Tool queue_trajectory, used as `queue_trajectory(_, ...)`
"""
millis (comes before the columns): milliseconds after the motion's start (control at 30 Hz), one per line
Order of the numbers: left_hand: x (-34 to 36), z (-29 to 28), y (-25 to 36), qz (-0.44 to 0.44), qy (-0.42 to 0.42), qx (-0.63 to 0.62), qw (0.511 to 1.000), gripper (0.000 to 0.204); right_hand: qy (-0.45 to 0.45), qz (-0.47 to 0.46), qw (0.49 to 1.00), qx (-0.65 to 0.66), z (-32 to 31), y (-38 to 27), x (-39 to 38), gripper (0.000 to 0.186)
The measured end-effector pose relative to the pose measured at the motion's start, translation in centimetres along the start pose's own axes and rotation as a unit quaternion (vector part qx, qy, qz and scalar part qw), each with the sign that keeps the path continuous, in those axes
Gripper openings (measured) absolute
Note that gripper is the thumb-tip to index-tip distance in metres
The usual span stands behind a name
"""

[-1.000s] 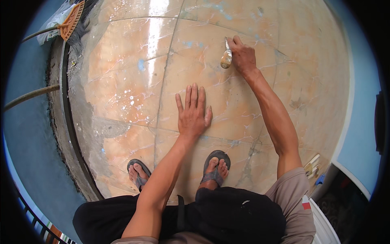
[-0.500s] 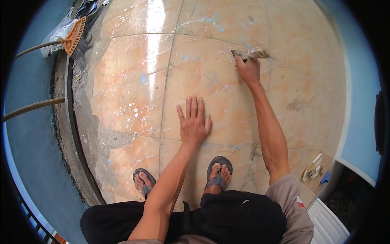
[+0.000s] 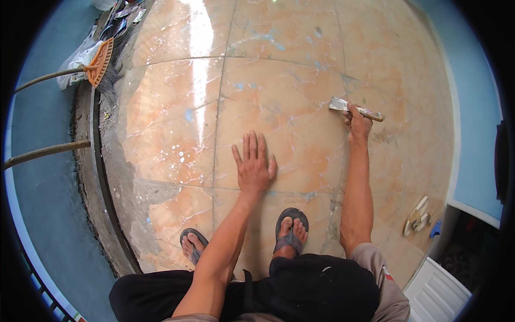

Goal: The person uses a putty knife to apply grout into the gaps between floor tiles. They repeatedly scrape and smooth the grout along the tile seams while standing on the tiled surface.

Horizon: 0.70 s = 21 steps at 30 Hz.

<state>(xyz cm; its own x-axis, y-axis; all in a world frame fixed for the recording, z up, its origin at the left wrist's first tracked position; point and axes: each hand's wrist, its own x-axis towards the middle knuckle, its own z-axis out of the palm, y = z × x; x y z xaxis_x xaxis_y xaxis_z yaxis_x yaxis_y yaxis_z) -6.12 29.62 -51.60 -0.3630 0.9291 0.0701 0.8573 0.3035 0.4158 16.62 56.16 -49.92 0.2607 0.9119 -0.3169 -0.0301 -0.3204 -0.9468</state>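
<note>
My left hand point(image 3: 254, 165) lies flat on the tan tiled floor point(image 3: 284, 145), fingers spread, with nothing under it that I can see. To the right and farther forward, my right hand point(image 3: 358, 126) is closed around a paint-smeared scraper point(image 3: 339, 103). Its pale, flat blade points left and its wooden handle sticks out to the right of my fist. The blade is at or just above the tiles; whether it touches them I cannot tell. Blue and white paint spots point(image 3: 189, 115) mark the floor left of and beyond my hands.
An orange broom point(image 3: 100, 63) leans along the left side, by a long dark bar point(image 3: 99, 145) and a blue wall point(image 3: 43, 193). A second pole point(image 3: 48, 154) crosses there. My sandalled feet point(image 3: 291, 233) are close behind my left hand. Pale sandals point(image 3: 418, 217) lie at the right.
My right hand has drawn back toward me and slightly right, turning the scraper so more of its blade shows. The left hand stays flat on the floor. The view has shifted a little.
</note>
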Motion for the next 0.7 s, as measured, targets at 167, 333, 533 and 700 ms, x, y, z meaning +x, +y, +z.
queue_trajectory(167,-0.2,-0.4,-0.2,-0.001,-0.004,0.001,1.000,0.075,0.018,-0.049,0.996,-0.066,0.7,-0.3,3.5,0.024)
queue_trajectory(333,-0.1,-0.2,0.1,-0.004,-0.006,0.014,1.000,0.080,-0.099,-0.099,0.983,-0.121,8.1,-0.3,5.1,0.014)
queue_trajectory(533,0.0,0.2,0.2,-0.003,-0.018,0.012,1.000,0.079,-0.150,-0.170,0.961,-0.157,20.9,1.2,-1.1,0.015)
queue_trajectory(700,-0.3,-0.1,-0.4,-0.012,-0.014,0.014,1.000,0.079,-0.095,-0.043,0.991,-0.083,15.3,-1.4,0.9,0.011)
